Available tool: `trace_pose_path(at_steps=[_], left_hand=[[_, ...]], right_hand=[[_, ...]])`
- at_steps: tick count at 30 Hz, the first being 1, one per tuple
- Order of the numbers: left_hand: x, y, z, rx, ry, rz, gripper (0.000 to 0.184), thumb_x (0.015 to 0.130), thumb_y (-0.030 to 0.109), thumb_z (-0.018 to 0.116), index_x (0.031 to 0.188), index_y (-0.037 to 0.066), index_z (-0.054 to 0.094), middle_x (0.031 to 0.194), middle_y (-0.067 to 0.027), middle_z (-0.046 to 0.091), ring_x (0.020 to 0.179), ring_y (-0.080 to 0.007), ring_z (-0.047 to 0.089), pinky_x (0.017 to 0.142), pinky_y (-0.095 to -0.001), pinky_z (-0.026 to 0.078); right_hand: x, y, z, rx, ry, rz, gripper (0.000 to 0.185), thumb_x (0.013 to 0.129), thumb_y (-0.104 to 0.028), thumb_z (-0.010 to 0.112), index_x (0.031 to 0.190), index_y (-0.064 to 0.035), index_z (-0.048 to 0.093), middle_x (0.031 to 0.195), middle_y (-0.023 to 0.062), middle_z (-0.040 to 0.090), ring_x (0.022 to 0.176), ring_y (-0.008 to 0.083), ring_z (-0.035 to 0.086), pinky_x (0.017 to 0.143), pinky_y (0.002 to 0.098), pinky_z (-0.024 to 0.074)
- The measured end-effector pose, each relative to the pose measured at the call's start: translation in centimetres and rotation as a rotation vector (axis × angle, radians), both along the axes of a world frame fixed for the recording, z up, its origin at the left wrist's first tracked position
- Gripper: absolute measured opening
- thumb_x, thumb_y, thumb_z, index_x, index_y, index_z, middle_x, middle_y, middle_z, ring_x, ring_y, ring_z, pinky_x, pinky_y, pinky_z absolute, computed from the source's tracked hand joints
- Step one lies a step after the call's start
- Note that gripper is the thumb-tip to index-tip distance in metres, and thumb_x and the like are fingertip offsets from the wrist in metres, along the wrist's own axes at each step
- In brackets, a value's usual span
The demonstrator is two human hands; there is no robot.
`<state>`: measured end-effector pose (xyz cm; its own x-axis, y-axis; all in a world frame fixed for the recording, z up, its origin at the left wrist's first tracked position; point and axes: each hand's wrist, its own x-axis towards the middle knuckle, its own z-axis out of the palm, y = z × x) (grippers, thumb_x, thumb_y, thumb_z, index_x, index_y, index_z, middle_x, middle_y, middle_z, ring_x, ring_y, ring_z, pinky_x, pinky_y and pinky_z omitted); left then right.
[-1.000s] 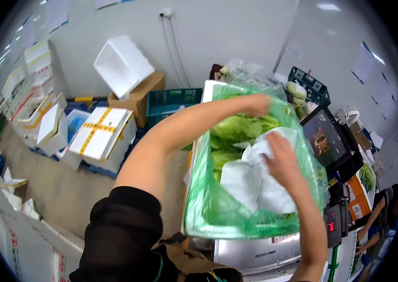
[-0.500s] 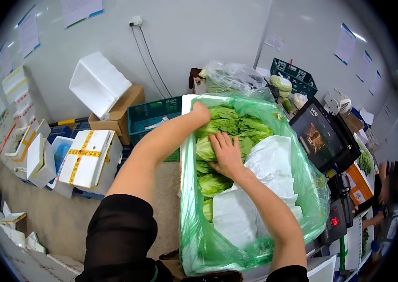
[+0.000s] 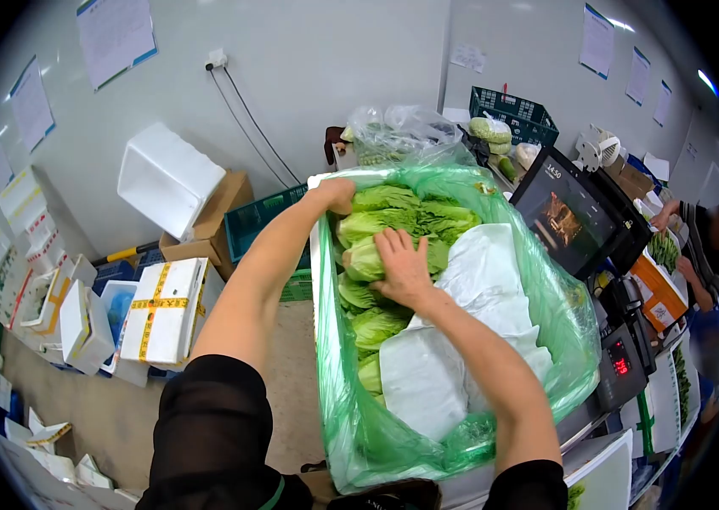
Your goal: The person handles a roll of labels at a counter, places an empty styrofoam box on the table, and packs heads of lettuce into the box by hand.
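Observation:
A white foam box lined with a green plastic bag (image 3: 338, 425) stands in front of me. Heads of romaine-like lettuce (image 3: 381, 327) lie along its left and far side. White sheets (image 3: 432, 374) cover the rest of the contents. My right hand (image 3: 404, 270) is closed over a pale lettuce head (image 3: 365, 258), fingers across its top and thumb at its near side. At the box's far left corner, my left hand (image 3: 340, 196) is curled down against the rim and the bag. Its fingertips are hidden, so what it grips does not show.
To the right are a monitor (image 3: 568, 212) and a scale with a red display (image 3: 620, 361). Foam boxes (image 3: 164, 310) and a green crate (image 3: 262, 223) stand at left. A bagged pile of vegetables (image 3: 402, 136) lies behind. Another person's hands (image 3: 689, 270) work at far right.
The view has shifted slightly, so the box sits a little further left. The pale lettuce head under my right hand shows more clearly. My left hand stays at the far left corner.

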<state>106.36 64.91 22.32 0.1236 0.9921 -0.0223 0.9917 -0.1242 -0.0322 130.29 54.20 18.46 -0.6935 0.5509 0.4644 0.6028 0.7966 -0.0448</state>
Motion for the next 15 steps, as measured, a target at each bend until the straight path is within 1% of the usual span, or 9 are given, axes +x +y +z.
trace_pose_path(at_steps=[1, 2, 5, 6, 8, 9, 11, 12, 15], left_hand=[[-0.3, -0.1, 0.3, 0.020, -0.075, -0.043, 0.047, 0.064, 0.014, 0.066, 0.110, 0.004, 0.064, 0.099, -0.0190, 0.066, 0.094, -0.0321, 0.063, 0.080, -0.0399, 0.050], [-0.5, -0.2, 0.5, 0.039, -0.154, -0.087, 0.050, 0.063, 0.014, 0.065, 0.113, 0.004, 0.063, 0.100, -0.0192, 0.066, 0.095, -0.0323, 0.063, 0.081, -0.0401, 0.050], [-0.1, -0.6, 1.0, 0.073, -0.158, -0.142, 0.053, 0.064, 0.014, 0.063, 0.116, 0.007, 0.062, 0.103, -0.0193, 0.065, 0.096, -0.0320, 0.062, 0.080, -0.0394, 0.049], [0.0, -0.7, 0.7, 0.104, -0.137, -0.162, 0.054, 0.064, 0.014, 0.063, 0.118, 0.008, 0.061, 0.103, -0.0190, 0.065, 0.096, -0.0321, 0.062, 0.080, -0.0394, 0.049], [0.1, -1.1, 0.3, 0.176, -0.091, -0.194, 0.056, 0.065, 0.015, 0.064, 0.121, 0.011, 0.060, 0.104, -0.0185, 0.064, 0.095, -0.0323, 0.062, 0.079, -0.0395, 0.049], [0.0, -1.4, 0.2, 0.148, -0.066, -0.183, 0.057, 0.066, 0.016, 0.064, 0.122, 0.013, 0.059, 0.104, -0.0179, 0.064, 0.095, -0.0324, 0.062, 0.079, -0.0397, 0.049], [0.3, -1.8, 0.1, 0.092, -0.014, -0.164, 0.060, 0.067, 0.017, 0.064, 0.126, 0.016, 0.056, 0.103, -0.0168, 0.064, 0.095, -0.0326, 0.062, 0.078, -0.0403, 0.049], [1.6, -2.8, 1.5, -0.047, 0.066, -0.122, 0.067, 0.069, 0.016, 0.066, 0.133, 0.014, 0.044, 0.099, -0.0171, 0.063, 0.095, -0.0337, 0.062, 0.076, -0.0413, 0.049], [2.5, -2.3, -0.3, -0.144, 0.243, -0.026, 0.072, 0.070, 0.014, 0.067, 0.133, 0.013, 0.034, 0.096, -0.0184, 0.063, 0.093, -0.0344, 0.062, 0.074, -0.0414, 0.050]], right_hand=[[0.8, 0.4, 0.5, -0.024, 0.051, 0.016, 0.087, 0.054, -0.031, 0.085, 0.125, -0.0078, 0.040, 0.127, 0.0124, 0.043, 0.120, 0.0306, 0.040, 0.091, 0.0579, 0.0310], [1.7, 0.6, 1.1, -0.043, 0.090, 0.017, 0.088, 0.053, -0.030, 0.086, 0.126, -0.0073, 0.041, 0.126, 0.0128, 0.047, 0.119, 0.0305, 0.043, 0.093, 0.0541, 0.0319], [4.1, 1.7, 1.9, -0.185, 0.249, 0.060, 0.088, 0.052, -0.029, 0.086, 0.125, -0.0073, 0.042, 0.125, 0.0127, 0.049, 0.119, 0.0300, 0.044, 0.094, 0.0487, 0.0333], [4.6, 2.2, 2.0, -0.225, 0.279, 0.083, 0.086, 0.055, -0.030, 0.085, 0.125, -0.0078, 0.042, 0.126, 0.0107, 0.049, 0.119, 0.0297, 0.045, 0.089, 0.0513, 0.0345], [4.6, 2.6, 1.6, -0.230, 0.290, 0.093, 0.086, 0.055, -0.028, 0.084, 0.126, -0.0075, 0.041, 0.127, 0.0113, 0.048, 0.119, 0.0301, 0.044, 0.089, 0.0516, 0.0342], [4.3, 2.7, 1.2, -0.235, 0.298, 0.100, 0.086, 0.055, -0.028, 0.084, 0.126, -0.0074, 0.041, 0.127, 0.0116, 0.047, 0.119, 0.0304, 0.043, 0.089, 0.0518, 0.0340], [3.1, 2.1, 0.3, -0.117, 0.220, 0.105, 0.087, 0.055, -0.026, 0.083, 0.127, -0.0074, 0.040, 0.129, 0.0120, 0.045, 0.120, 0.0307, 0.042, 0.090, 0.0536, 0.0336], [2.5, 1.5, -0.1, -0.059, 0.178, 0.107, 0.087, 0.055, -0.026, 0.083, 0.128, -0.0074, 0.039, 0.130, 0.0122, 0.044, 0.120, 0.0309, 0.041, 0.090, 0.0545, 0.0335], [1.1, -0.1, 0.0, 0.068, 0.006, 0.062, 0.085, 0.055, -0.023, 0.082, 0.126, -0.0060, 0.039, 0.131, 0.0138, 0.042, 0.122, 0.0320, 0.039, 0.093, 0.0523, 0.0331]])
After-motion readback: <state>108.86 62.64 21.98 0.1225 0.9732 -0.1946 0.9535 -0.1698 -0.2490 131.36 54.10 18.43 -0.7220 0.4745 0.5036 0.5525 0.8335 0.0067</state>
